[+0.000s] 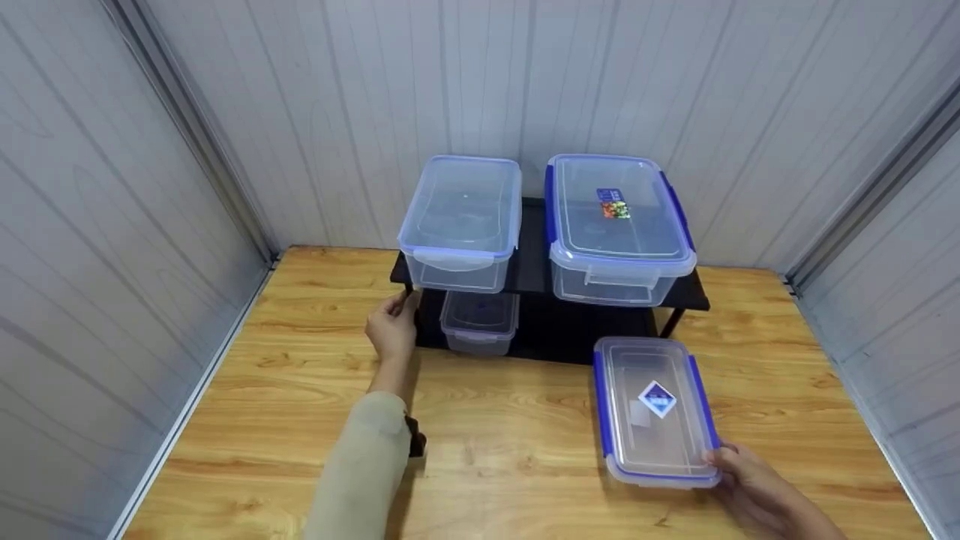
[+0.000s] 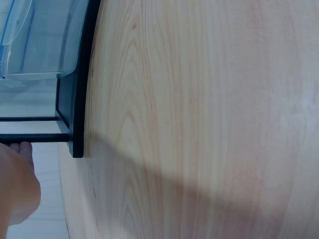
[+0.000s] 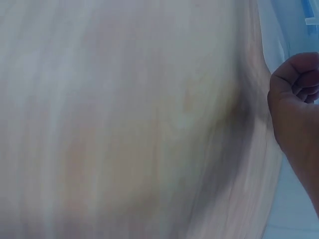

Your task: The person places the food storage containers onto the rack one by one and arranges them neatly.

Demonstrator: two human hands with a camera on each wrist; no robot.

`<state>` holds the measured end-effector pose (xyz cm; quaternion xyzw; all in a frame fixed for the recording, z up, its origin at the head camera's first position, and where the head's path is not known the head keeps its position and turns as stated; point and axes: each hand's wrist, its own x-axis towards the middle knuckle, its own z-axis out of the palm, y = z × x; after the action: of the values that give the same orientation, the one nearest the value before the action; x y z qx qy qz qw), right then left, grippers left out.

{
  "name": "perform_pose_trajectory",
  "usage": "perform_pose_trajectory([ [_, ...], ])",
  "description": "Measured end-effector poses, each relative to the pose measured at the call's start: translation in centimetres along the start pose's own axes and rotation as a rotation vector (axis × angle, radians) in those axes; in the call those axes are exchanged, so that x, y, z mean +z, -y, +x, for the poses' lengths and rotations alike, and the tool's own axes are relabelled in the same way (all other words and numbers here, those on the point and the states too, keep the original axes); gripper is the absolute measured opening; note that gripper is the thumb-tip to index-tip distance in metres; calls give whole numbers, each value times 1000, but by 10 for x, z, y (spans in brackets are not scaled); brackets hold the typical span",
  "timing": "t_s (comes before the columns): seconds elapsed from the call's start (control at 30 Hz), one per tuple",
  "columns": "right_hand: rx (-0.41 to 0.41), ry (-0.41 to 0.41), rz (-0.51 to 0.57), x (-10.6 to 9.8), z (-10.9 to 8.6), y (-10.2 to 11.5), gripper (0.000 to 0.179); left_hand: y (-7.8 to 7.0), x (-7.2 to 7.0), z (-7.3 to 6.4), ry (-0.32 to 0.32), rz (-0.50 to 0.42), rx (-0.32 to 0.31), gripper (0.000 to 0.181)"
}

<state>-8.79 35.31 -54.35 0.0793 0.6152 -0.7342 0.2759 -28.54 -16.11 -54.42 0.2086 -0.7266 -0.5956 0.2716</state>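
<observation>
My left hand (image 1: 393, 327) pinches the front left leg of a black two-tier rack (image 1: 532, 274), also seen in the left wrist view, where the fingers meet the thin black post (image 2: 35, 138). In my right hand (image 1: 754, 480) is a flat clear food container (image 1: 637, 450) with blue side clips and a diamond-shaped label on its lid. The thumb lies on the lid's near right corner; the other fingers are mostly hidden under it. In the right wrist view, the right hand (image 3: 299, 94) shows curled fingers at the container's edge.
Two larger lidded containers stand on the rack's top shelf: one clear on the left (image 1: 465, 210), one with blue clips on the right (image 1: 619, 217). A small container (image 1: 480, 322) sits on the lower shelf, at the left. White panel walls (image 1: 480, 75) enclose the wooden table (image 1: 495, 450).
</observation>
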Motion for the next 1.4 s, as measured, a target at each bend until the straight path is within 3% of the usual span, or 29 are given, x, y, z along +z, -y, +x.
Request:
perform_pose_trajectory([
  [0.2, -66, 27, -15, 14, 21, 8, 36, -1, 0, 0, 7, -20, -24, 21],
  [0.47, -110, -40, 8, 27, 49, 17, 18, 0, 0, -1, 9, -46, -23, 20],
  [0.57, -107, -79, 20, 31, 59, 22, 22, 1, 1, 0, 10, -48, -17, 19],
  [0.77, -87, -65, 32, 34, 78, 31, 51, 3, 2, 0, 12, -7, 13, 19],
  [1.2, -134, -105, 23, 48, 117, 49, 13, 2, 3, 0, -3, -74, -55, 20],
  [1.4, -156, -108, 35, 51, 132, 58, 19, 2, 4, 0, -10, -89, -50, 20],
])
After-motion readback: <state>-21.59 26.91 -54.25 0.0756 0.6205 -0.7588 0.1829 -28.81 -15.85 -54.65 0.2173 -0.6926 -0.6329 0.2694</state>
